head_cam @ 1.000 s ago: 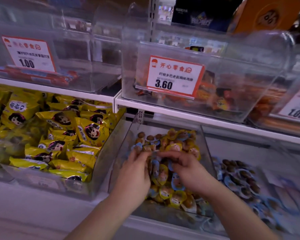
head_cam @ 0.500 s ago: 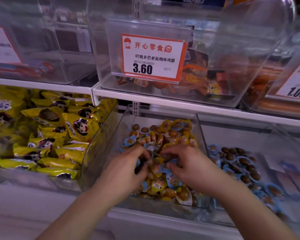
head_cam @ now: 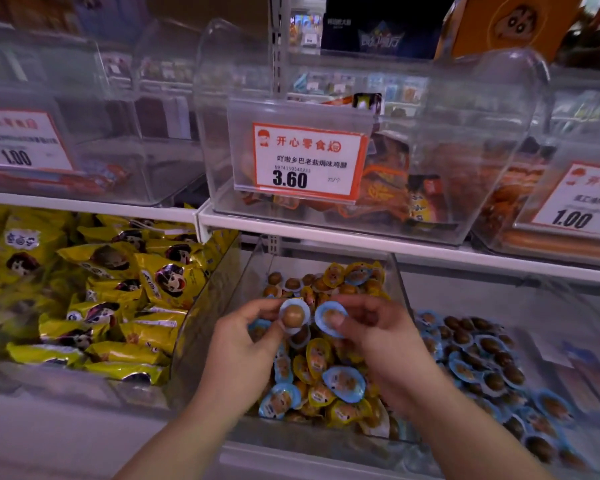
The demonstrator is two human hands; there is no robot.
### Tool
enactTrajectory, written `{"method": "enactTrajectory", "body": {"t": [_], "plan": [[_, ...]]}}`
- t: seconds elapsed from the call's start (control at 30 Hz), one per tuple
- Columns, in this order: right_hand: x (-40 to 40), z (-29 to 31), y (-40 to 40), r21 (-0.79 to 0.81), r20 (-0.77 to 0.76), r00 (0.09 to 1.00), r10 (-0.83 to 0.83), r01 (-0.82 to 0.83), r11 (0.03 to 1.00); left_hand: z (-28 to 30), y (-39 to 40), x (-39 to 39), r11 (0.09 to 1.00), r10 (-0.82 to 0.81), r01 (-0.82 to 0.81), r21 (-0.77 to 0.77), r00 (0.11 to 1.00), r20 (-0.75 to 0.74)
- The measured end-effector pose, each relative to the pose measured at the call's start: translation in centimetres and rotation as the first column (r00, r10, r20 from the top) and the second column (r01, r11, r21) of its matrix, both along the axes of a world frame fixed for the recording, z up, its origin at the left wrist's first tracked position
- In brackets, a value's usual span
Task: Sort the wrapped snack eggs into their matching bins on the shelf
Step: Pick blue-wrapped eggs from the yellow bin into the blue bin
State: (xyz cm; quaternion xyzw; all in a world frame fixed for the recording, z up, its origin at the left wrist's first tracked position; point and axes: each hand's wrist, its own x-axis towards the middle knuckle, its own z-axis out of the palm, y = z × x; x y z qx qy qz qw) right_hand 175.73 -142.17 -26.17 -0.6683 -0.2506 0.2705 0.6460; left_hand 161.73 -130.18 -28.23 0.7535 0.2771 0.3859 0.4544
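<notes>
A clear middle bin (head_cam: 397, 289) on the lower shelf holds a mixed heap of yellow-wrapped and blue-wrapped snack eggs (head_cam: 326, 379). Above the heap, my left hand (head_cam: 243, 351) pinches one blue-rimmed egg (head_cam: 292, 315), brown dome facing me. Beside it, my right hand (head_cam: 381, 341) pinches another blue-wrapped egg (head_cam: 330, 317) between thumb and fingers. The two eggs hang side by side, a small gap apart. To the right, a second clear bin (head_cam: 568, 341) holds only blue-wrapped eggs (head_cam: 482, 358).
A bin of yellow snack bags (head_cam: 111, 292) fills the lower left. The upper shelf (head_cam: 326, 230) carries clear bins with price tags, the middle one (head_cam: 307, 161) marked 3.60, close above the egg bin. A white ledge (head_cam: 49, 438) runs along the front.
Both hands were down in the heap, digging among the eggs. They have risen, each now pinching one blue-wrapped egg. The camera has moved closer and slightly left.
</notes>
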Motion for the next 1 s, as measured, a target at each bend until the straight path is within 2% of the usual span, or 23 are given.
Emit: {"method": "enactTrajectory", "body": {"t": [0.03,0.1,0.17,0.2,0.27,0.37,0.43,0.5,0.57,0.67,0.73,0.8,0.87,0.93,1.0], "plan": [[-0.8,0.0,0.3,0.078,-0.21,0.978,0.016,0.001,0.997,0.1,-0.4,0.1,1.0,0.013,-0.013,0.022,1.0,0.009],[-2.4,-0.1,1.0,0.183,-0.528,0.842,0.109,-0.012,0.983,0.2,-1.4,0.3,0.99,0.037,-0.038,0.136,0.999,0.011],[-3.6,0.1,1.5,0.252,-0.673,0.709,0.213,-0.052,0.966,0.1,-2.3,0.8,0.964,0.019,-0.02,0.265,1.0,0.008],[-3.9,0.3,1.5,0.275,-0.693,0.677,0.246,-0.067,0.959,-0.1,-2.7,0.9,0.947,0.007,0.0,0.323,1.0,-0.02],[-3.9,0.8,1.4,0.3,-0.703,0.656,0.275,-0.077,0.951,-0.2,-3.0,1.2,0.922,-0.008,0.042,0.386,0.996,-0.09],[-3.9,1.4,1.2,0.296,-0.711,0.648,0.272,-0.075,0.952,-0.2,-3.2,1.4,0.918,-0.058,0.108,0.382,0.988,-0.14],[-4.2,1.6,1.0,0.281,-0.705,0.655,0.271,-0.092,0.955,-0.2,-3.3,1.5,0.878,-0.053,0.154,0.454,0.972,-0.228],[-4.4,1.5,0.6,0.228,-0.668,0.707,0.232,-0.102,0.968,0.0,-3.4,1.6,0.812,-0.005,0.197,0.55,0.943,-0.332],[-4.2,1.1,0.0,0.179,-0.586,0.793,0.168,-0.075,0.981,0.2,-3.7,1.7,0.8,0.005,0.222,0.558,0.927,-0.375],[-3.5,1.2,-1.3,0.165,-0.452,0.889,0.076,0.0,0.986,0.5,-4.8,2.1,0.869,-0.081,0.223,0.441,0.944,-0.318],[-3.0,1.4,-2.4,0.188,-0.41,0.911,0.04,0.042,0.981,0.6,-5.6,2.7,0.942,-0.197,0.239,0.235,0.962,-0.189],[-2.2,1.4,-3.5,0.246,-0.411,0.911,0.022,0.088,0.965,0.4,-6.2,3.3,0.961,-0.237,0.245,0.131,0.969,-0.075],[-1.3,1.7,-4.4,0.284,-0.428,0.904,0.001,0.133,0.95,0.1,-6.5,3.4,0.949,-0.28,0.283,0.138,0.959,-0.04],[0.7,1.7,-5.6,0.278,-0.398,0.913,-0.085,0.208,0.938,0.2,-6.3,2.8,0.925,-0.299,0.316,0.209,0.948,-0.108],[3.7,1.8,-7.3,0.206,-0.209,0.954,-0.215,0.258,0.944,0.0,-5.2,2.3,0.888,-0.223,0.289,0.359,0.951,-0.215]]}}
